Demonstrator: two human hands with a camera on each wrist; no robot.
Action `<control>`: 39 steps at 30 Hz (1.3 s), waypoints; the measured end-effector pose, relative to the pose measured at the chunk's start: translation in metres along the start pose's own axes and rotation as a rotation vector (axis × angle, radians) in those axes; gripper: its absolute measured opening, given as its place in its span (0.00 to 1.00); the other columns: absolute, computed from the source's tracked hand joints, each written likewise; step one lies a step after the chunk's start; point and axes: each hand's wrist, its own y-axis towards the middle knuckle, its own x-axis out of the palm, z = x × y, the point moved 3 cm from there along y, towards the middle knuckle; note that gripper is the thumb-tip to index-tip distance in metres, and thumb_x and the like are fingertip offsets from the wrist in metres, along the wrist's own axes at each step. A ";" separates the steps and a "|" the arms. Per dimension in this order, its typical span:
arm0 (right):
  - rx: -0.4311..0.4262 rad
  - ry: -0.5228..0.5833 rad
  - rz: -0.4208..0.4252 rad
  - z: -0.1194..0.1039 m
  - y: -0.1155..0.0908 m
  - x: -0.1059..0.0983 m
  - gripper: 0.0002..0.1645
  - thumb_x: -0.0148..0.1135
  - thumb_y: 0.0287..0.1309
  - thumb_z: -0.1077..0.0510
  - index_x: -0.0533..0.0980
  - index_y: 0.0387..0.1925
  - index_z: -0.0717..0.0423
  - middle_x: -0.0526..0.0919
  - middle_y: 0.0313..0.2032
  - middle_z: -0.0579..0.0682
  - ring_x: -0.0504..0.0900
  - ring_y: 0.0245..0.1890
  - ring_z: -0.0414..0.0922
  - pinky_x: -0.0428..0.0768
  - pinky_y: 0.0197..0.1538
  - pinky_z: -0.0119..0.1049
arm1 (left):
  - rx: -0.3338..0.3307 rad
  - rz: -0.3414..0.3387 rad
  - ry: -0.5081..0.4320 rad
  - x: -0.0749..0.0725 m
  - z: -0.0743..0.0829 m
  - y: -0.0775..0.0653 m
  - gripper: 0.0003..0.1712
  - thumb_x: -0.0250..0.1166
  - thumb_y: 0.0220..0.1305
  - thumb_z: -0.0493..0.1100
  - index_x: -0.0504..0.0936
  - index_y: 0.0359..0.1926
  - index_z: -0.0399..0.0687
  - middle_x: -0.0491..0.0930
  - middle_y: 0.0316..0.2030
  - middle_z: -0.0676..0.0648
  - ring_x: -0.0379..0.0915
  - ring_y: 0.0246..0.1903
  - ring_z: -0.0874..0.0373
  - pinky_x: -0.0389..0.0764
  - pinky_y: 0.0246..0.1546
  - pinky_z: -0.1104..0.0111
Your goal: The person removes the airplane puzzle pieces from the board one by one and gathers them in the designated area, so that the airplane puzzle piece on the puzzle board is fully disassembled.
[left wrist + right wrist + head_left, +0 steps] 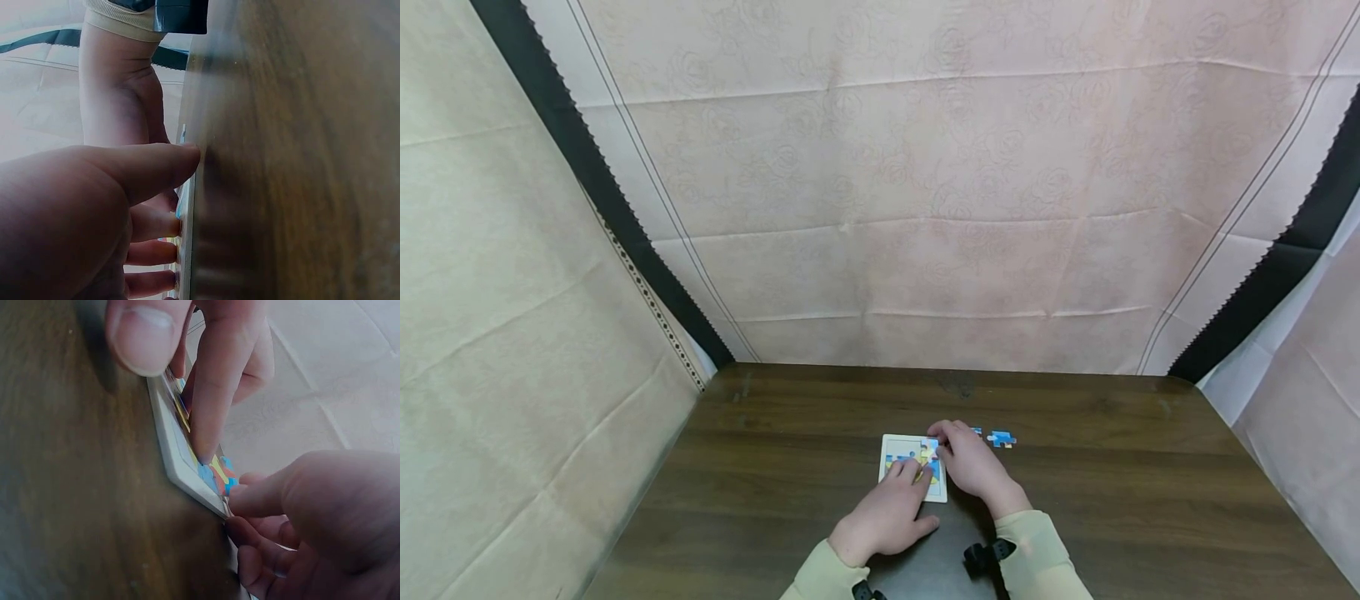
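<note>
A small white-framed jigsaw puzzle (891, 439) with blue and yellow artwork lies on the table. My left hand (887, 512) reaches over its lower part, fairly straight fingers resting on the picture and thumb spread to the side; in the right wrist view, one left fingertip (205, 450) presses on the artwork. My right hand (973, 462) is at the puzzle's upper right corner. Its thumb and fingers pinch a colourful puzzle piece (220, 474) of blue, red and yellow, tilted at the frame's edge. The right fingers partly cover this piece.
A loose blue puzzle piece (1002, 439) lies right of the right hand, and another piece (977, 431) peeks out from behind that hand. The dark wooden table (775, 467) ends at a pale fabric wall (925, 275), with fabric also along both sides.
</note>
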 end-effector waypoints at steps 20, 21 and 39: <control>0.016 0.091 -0.002 0.000 0.000 -0.001 0.07 0.68 0.73 0.62 0.83 0.48 0.50 0.82 0.37 0.43 0.78 0.37 0.43 0.82 0.49 0.48 | 0.007 0.010 0.016 -0.002 0.002 0.000 0.42 0.65 0.76 0.60 0.69 0.80 0.43 0.70 0.65 0.47 0.62 0.64 0.53 0.73 0.66 0.62; 0.019 0.091 -0.004 0.000 0.000 0.000 0.07 0.68 0.72 0.62 0.83 0.48 0.50 0.82 0.37 0.43 0.79 0.37 0.43 0.83 0.49 0.49 | 0.009 0.010 0.018 -0.002 0.002 0.000 0.42 0.65 0.76 0.60 0.69 0.80 0.43 0.70 0.64 0.47 0.62 0.64 0.53 0.73 0.66 0.62; 0.011 0.086 -0.030 -0.001 -0.001 -0.003 0.07 0.68 0.73 0.61 0.82 0.50 0.51 0.79 0.32 0.43 0.76 0.31 0.44 0.78 0.40 0.43 | 0.003 -0.002 0.004 -0.003 0.004 -0.001 0.41 0.66 0.76 0.60 0.70 0.79 0.42 0.69 0.67 0.47 0.62 0.66 0.53 0.72 0.68 0.62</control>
